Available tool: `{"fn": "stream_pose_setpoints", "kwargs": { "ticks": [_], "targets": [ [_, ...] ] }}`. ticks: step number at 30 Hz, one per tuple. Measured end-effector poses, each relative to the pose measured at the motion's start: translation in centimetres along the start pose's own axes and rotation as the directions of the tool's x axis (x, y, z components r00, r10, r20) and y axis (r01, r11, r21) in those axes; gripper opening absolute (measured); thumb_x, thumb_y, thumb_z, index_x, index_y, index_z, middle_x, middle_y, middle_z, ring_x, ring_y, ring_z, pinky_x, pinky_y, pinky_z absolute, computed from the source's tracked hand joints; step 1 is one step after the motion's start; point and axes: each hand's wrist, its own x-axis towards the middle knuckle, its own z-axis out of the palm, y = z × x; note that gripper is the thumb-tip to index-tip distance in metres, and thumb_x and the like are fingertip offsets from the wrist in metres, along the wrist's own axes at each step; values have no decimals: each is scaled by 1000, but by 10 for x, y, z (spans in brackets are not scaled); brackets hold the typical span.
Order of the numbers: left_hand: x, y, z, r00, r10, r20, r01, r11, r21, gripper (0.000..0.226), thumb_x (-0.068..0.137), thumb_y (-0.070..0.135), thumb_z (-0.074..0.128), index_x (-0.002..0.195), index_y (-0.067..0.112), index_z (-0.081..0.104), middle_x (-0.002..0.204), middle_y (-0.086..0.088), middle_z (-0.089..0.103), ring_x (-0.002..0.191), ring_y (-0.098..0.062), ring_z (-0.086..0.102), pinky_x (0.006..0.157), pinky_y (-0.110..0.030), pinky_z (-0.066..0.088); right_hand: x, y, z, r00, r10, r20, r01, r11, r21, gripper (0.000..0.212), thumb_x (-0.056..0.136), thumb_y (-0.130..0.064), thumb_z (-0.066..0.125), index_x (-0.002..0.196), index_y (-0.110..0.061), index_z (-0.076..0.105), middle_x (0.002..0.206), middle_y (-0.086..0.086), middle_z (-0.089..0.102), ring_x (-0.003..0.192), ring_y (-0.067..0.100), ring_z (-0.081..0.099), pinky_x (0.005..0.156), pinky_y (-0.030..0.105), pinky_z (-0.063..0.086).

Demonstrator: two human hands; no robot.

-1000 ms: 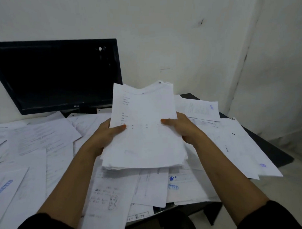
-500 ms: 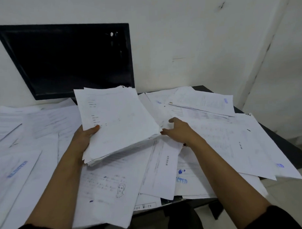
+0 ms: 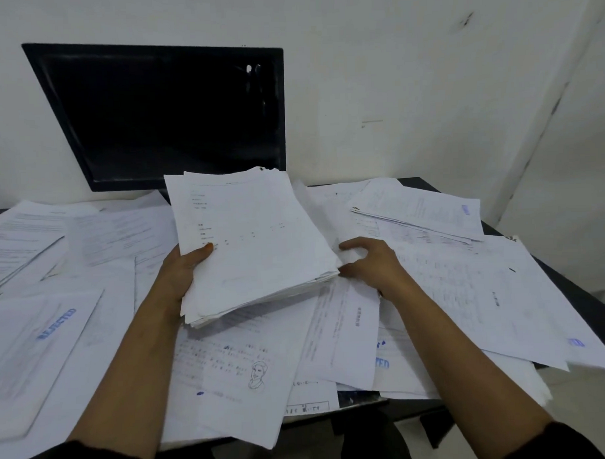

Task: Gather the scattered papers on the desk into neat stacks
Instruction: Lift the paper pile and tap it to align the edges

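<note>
Gathering half-done: left hand [image 3: 184, 271] grips one stack [image 3: 257, 244], thumb on top; right hand [image 3: 371, 264], fingers curled, touches loose papers [image 3: 342, 327] just beside it; many sheets around both hands remain scattered.

Thin, matt white paper in the held stack [image 3: 257, 244], edges slightly ragged; same matt paper in the loose sheets [image 3: 467, 282]. Glossy dark glass-like monitor screen [image 3: 173, 113]. Smooth dark desk edge [image 3: 577, 288].
</note>
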Motion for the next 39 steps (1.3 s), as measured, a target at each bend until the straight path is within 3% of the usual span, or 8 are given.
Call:
{"fn": "stream_pose_setpoints", "kwargs": {
  "ticks": [4,9,18,20,22,27,33,39],
  "targets": [
    [-5,2,6,997,-65,40,66,997,-27,37,93,17,62,130,11,59,119,-4,67,101,-19,67,75,-29,55,6,11,-37,981,60,-185,-38,992,118,45,68,-5,82,108,-24,70,122,3,58,100,20,58,63,25,49],
    [-11,3,23,985,-140,96,142,990,-7,31,91,20,66,120,10,65,111,-9,72,99,-28,69,83,-38,55,5,26,-77,880,153,-450,-28,962,273,48,68,-6,83,111,-22,68,125,4,60,111,25,58,97,40,51],
    [-18,-4,35,987,-101,123,79,982,171,57,89,14,69,141,16,47,132,-3,60,105,-19,64,83,-32,53,4,19,-107,668,288,-686,148,852,502,44,75,-10,79,113,-25,65,116,-6,54,104,17,58,87,32,55],
    [-20,-4,38,995,-75,62,62,979,193,86,88,13,70,155,22,17,137,10,43,113,-16,54,84,-28,49,6,8,-108,628,318,-710,229,797,559,43,76,-9,79,114,-24,64,116,-4,56,100,15,60,68,16,54],
    [-23,-5,42,997,-44,66,28,975,220,86,89,11,68,155,25,15,134,10,39,116,-13,49,88,-25,46,9,-4,-108,607,326,-725,308,745,592,43,78,-7,77,116,-21,63,115,-2,55,90,10,59,48,6,45],
    [-23,-4,46,996,-32,81,12,972,236,28,97,25,58,123,19,64,131,1,59,102,-7,61,77,-15,51,14,-29,-80,673,271,-688,304,747,592,38,74,-10,80,103,-26,63,115,0,60,99,15,61,77,21,53],
    [-27,3,44,981,-186,58,186,982,18,75,89,74,33,106,13,72,99,-12,75,92,-31,70,81,-43,55,-3,-20,1,861,167,-480,106,865,491,28,75,-17,80,97,-25,65,99,-3,65,89,16,64,76,30,54],
    [-24,1,41,980,-155,125,159,987,-22,50,92,62,45,117,24,66,111,-3,73,102,-24,69,93,-44,51,-8,-8,17,983,150,-104,-101,921,375,15,95,-28,59,102,-19,69,98,-8,67,88,9,61,70,23,47]
  ]
}}
